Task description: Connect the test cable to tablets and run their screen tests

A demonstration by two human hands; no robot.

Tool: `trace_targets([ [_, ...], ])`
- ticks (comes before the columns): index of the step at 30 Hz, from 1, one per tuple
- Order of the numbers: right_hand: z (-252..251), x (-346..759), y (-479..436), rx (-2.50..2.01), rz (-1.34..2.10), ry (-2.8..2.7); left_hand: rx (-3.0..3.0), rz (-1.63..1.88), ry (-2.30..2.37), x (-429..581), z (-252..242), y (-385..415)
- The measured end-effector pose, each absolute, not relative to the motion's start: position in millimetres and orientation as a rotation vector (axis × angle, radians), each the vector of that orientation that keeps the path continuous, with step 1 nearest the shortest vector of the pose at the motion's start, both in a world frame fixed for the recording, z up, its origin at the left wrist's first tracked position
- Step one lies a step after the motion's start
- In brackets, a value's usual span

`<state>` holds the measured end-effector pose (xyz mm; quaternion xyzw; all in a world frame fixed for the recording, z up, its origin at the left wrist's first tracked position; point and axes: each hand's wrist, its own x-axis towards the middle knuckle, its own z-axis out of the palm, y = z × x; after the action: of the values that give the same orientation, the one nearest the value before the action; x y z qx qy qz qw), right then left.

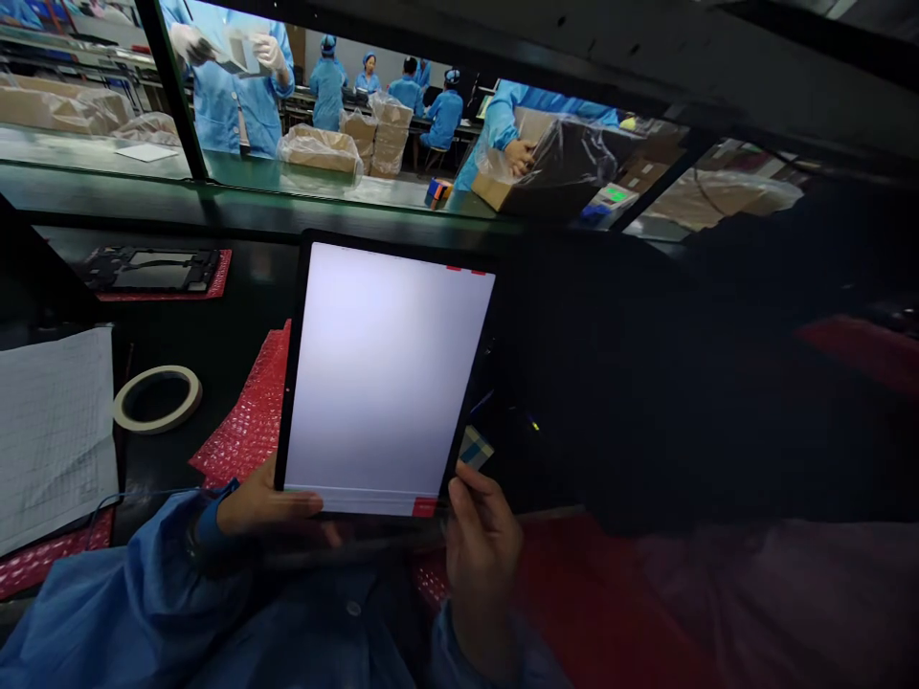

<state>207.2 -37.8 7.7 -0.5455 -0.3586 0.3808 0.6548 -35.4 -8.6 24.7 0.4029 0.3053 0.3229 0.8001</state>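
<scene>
Tilted up in front of me is a tablet [380,383] with a lit, nearly white screen and small red marks at its top right and bottom right. My left hand [269,502] grips its lower left corner, thumb lying across the bottom bezel and the other fingers behind. At the lower right corner, my right hand [484,536] pinches the edge between thumb and fingers. Red bubble wrap [251,421] lies on the dark bench behind the tablet's left side. A blue band with a thin cord circles my left wrist.
On the left are a roll of tape [158,399], a gridded paper sheet [54,431] and an opened device [154,271] on red bubble wrap. Beyond a frame, co-workers in blue handle parts and a carton [552,163]. A large dark shape [682,364] blocks the right side.
</scene>
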Motion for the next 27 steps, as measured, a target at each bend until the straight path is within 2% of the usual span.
trace_targets([
  [21, 6.7, 206.0, -35.5, -1.139, 0.837, -0.755, 0.938, 0.679, 0.550, -37.9, 22.9, -10.7],
  [27, 6.5, 207.4, -35.0, -1.131, 0.817, -0.758, 0.809, 0.679, 0.645, -35.5, 26.9, -17.1],
])
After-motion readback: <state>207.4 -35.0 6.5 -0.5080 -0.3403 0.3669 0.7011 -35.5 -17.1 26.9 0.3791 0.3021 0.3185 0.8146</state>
